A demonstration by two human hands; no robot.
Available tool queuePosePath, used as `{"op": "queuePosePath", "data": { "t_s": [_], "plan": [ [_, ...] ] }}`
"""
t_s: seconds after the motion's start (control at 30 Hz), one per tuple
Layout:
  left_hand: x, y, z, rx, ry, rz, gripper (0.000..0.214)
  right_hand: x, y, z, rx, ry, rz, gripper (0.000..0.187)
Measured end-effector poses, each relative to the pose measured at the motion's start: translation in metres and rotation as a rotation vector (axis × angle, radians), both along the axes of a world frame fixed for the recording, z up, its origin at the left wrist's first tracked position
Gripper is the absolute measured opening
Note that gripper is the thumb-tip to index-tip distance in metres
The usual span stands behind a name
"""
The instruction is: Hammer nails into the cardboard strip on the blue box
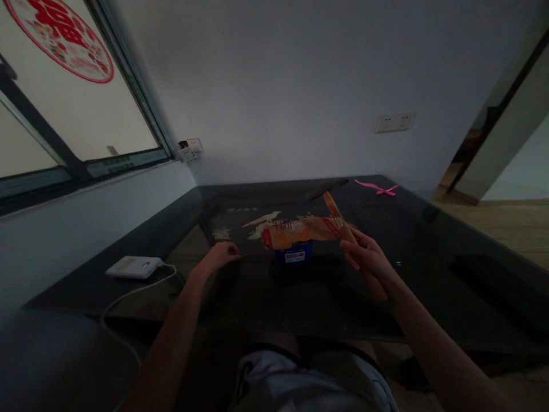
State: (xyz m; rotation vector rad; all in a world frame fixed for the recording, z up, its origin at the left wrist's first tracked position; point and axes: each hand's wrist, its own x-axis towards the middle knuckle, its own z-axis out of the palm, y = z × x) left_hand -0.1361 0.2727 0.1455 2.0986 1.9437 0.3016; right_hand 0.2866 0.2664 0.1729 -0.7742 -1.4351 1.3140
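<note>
I count two bare hands at one black surface (pixel 257 309), and I take the single blue box (pixel 294 254) as my landmark. Across the top of that box lies one orange-and-red packet (pixel 289 233), crumpled and overhanging the box on both sides. The right hand (pixel 369 260) is to the right of the box, its fingers wrapped around the wooden handle of one hammer (pixel 335 209). The handle slants up in front of the packet's right end, and the dark head sits higher in my view, beyond the box and a little to its right; I cannot tell whether the handle touches the packet. The left hand (pixel 218 256) is left of the box and apart from it, low over the surface, its fingers curled inward; I cannot tell whether they pinch anything small. Farther left of the box I see one white power bank (pixel 131 267) with one white cable (pixel 103 317) running from it down over the near edge. Beyond the box to the right lies one pink ribbon (pixel 386 191). On the walls behind the box I count four socket plates (pixel 386 123), two to its right and two to its left. Up left of the box, one round red sticker (pixel 68 40) is on the window.
</note>
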Motion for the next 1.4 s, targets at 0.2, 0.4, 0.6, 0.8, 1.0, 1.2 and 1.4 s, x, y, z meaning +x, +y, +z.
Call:
{"op": "queuePosePath", "data": {
  "t_s": [0.2,0.4,0.6,0.8,1.0,1.2,1.4],
  "plan": [
    [0.010,0.008,-0.004,0.060,0.217,0.064,0.011,-0.002,-0.002,0.001,-0.019,0.003,0.012,0.062],
    [0.025,0.027,-0.003,0.128,0.196,0.033,0.014,-0.003,-0.005,0.000,0.000,-0.033,0.015,0.062],
    [0.036,0.036,-0.014,0.246,-0.123,-0.002,0.018,-0.004,-0.007,0.001,-0.010,-0.020,-0.002,0.065],
    [0.028,0.033,-0.017,0.378,-0.413,0.036,0.014,-0.004,-0.003,-0.003,-0.005,0.029,-0.003,0.065],
    [0.025,0.028,-0.004,0.349,-0.738,0.185,0.027,-0.003,-0.001,-0.006,-0.012,0.031,-0.009,0.063],
    [0.036,0.023,0.014,0.620,-0.832,0.258,0.023,-0.004,-0.002,-0.006,0.001,0.011,-0.009,0.062],
    [0.103,0.023,0.055,0.767,-0.785,0.076,0.023,-0.006,-0.002,-0.006,-0.019,-0.007,-0.012,0.060]
  ]
}}
